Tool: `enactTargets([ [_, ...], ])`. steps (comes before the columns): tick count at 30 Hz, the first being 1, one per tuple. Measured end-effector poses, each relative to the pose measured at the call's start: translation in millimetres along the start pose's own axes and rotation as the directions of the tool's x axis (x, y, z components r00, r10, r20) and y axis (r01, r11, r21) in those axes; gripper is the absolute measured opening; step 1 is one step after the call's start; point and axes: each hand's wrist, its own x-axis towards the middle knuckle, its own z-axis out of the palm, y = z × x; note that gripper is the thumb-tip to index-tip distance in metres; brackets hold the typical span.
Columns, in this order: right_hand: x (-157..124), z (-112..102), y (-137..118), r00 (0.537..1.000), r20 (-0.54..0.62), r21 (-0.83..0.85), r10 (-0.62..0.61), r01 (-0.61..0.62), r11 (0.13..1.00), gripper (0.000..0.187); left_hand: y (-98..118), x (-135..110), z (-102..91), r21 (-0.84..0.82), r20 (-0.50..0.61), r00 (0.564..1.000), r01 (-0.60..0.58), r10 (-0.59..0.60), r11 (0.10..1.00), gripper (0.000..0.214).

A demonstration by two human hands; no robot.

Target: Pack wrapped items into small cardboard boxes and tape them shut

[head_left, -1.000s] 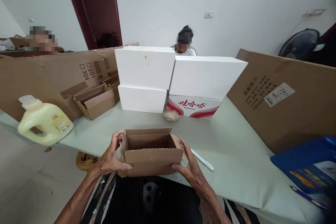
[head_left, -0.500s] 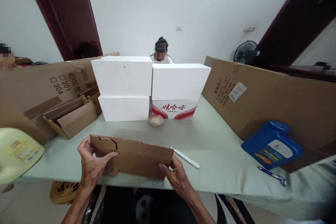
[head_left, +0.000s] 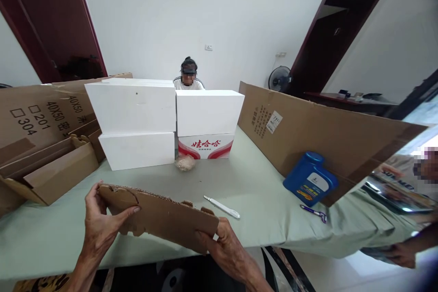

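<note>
A brown cardboard piece point(head_left: 160, 216), folded in layers with rough cut edges and notches, is held between my two hands over the table's near edge. My left hand point(head_left: 101, 221) grips its left end, thumb across the near face and fingers behind. At the lower right end my right hand point(head_left: 227, 246) pinches it, thumb in front. Just beyond the right end lies a white knife with a slim handle point(head_left: 222, 206) on the green cloth. Farther back a small clear plastic bundle point(head_left: 185, 162) rests against the boxes.
White boxes point(head_left: 137, 109) stand stacked mid-table, one with red print. An open cardboard box point(head_left: 61, 169) sits left. On the right are a tall cardboard panel point(head_left: 308, 132), a blue jug point(head_left: 310, 180) and a purple pen-like tool point(head_left: 314, 213). People are behind the boxes and at far right.
My view has swung to the right, bringing a person at the far right into sight. The cardboard is tilted further, its right end lower, and tabs now show along its top edge.
</note>
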Motion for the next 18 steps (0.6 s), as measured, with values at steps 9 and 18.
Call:
enactTargets([
  [9, -20.5, -88.5, 7.7, 0.939, -0.342, -0.222, 0.045, -0.127, 0.967, 0.039, -12.5, 4.5, -14.2, 0.380, 0.197, 0.951, -0.298, 0.238, 0.876, 0.088],
  [18, 34.4, -219.1, 57.3, 0.560, -0.827, -0.367, -0.034, -0.493, 0.789, 0.052, -118.4, -38.8, -10.8, 0.426, 0.448, 0.885, -0.334, 0.125, 0.841, 0.048],
])
